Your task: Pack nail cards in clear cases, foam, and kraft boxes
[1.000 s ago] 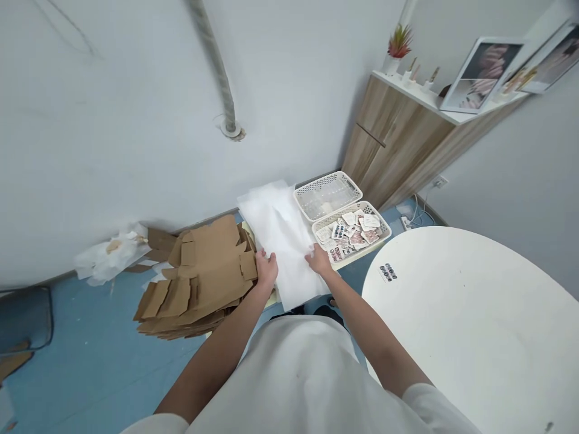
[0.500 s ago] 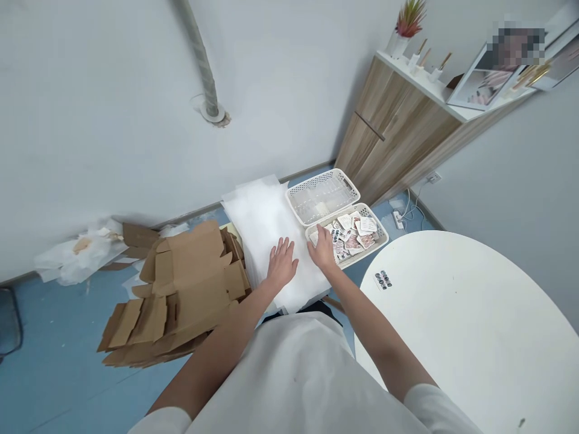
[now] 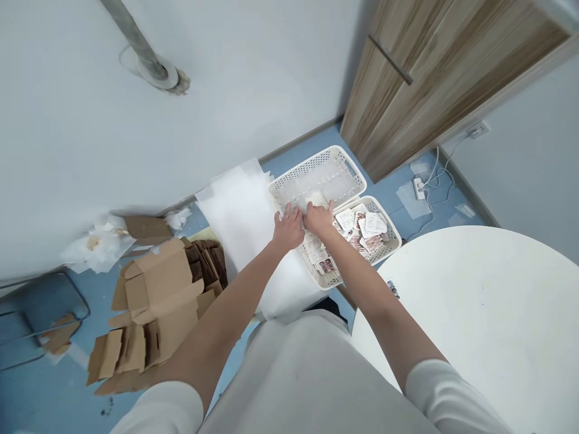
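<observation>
Lying in full number in the card basket (image 3: 384,253), loose cards (image 3: 375,224), some white with print, some with reddish pieces. Over the left end of this basket, both hands, close together with fingers forward. Nearer to the sheets, the left hand (image 3: 288,230), partly open, with fingers slightly bent and a little apart. Directly beside it, above the cards, the right hand (image 3: 319,220), with fingers bent downward and one outer finger raised. Cannot tell whether gripping anything, as fingertips of both hands are hidden or too small.

Just beyond the card basket, a second basket (image 3: 316,161), also white and perforated, with clear, see-through material inside. Immediately left of the card basket, white sheets (image 3: 244,211), spread flat in a pile and partly covered by the left forearm. Farther left, past the sheets, a pile of flattened brown cardboard (image 3: 163,289), with flaps standing up. To the right of the card basket, near it, a round white counter (image 3: 479,319), bearing a small dark item partly hidden by the right arm. Beyond the basket and to the right, a wood-grain cabinet (image 3: 434,78), and near its foot a white power strip (image 3: 419,188) with cables.
</observation>
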Motion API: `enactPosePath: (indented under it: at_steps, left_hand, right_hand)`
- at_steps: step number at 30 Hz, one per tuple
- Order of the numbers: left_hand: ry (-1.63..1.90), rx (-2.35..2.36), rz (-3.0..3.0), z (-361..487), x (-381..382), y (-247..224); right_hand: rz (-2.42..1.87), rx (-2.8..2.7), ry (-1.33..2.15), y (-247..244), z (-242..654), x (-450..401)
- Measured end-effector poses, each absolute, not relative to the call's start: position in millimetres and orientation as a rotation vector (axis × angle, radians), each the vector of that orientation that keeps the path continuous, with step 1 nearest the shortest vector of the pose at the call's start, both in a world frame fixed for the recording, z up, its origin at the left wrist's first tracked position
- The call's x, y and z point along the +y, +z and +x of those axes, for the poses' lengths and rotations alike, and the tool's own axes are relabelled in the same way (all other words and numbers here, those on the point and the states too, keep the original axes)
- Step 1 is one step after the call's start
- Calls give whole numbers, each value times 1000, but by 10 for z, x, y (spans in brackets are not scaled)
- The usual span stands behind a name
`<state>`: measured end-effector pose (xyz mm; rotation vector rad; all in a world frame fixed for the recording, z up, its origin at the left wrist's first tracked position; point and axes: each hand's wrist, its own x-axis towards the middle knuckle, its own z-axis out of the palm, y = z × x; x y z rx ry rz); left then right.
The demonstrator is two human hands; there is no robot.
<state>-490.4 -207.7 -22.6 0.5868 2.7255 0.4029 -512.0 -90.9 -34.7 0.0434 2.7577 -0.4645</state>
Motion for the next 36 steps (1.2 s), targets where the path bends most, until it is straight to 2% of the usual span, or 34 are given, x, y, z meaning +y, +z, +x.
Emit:
enactPosePath:
  at_steps: [8,13,16,19,22,25,29,36]
  left_hand:
    - [223,2658,586,-4925,-2083,-195]
    - [292,2637,580,-4957,-2103,-151]
    - [515,2698,458,-4889,-2144,-81]
    - [967,2664,254,-4722,-2172,47]
    - [1568,2337,108,-4465,-2145,192]
    - [1886,1908,28,-4125,-2067,304]
    - [1895,1658,77,-3605,-1927,362]
    - [1622,1512,258,-2779,-1613,271]
  right_hand:
    - [16,2651,-343,-306,-5154,-861]
    - [68,2834,-399,-77,-5023,-907]
    - [209,3003,-684,144,-4892,-903]
    - [361,2921,-1255,352,-4628,-840]
    - [478,2625,-1864,475,-4186,-760]
    - [631,2360,-2180,523,-3607,-715]
    - [905,2150,-2389,573,-2773,-690]
    - [1444,1950,-2384,580,-1488,-640]
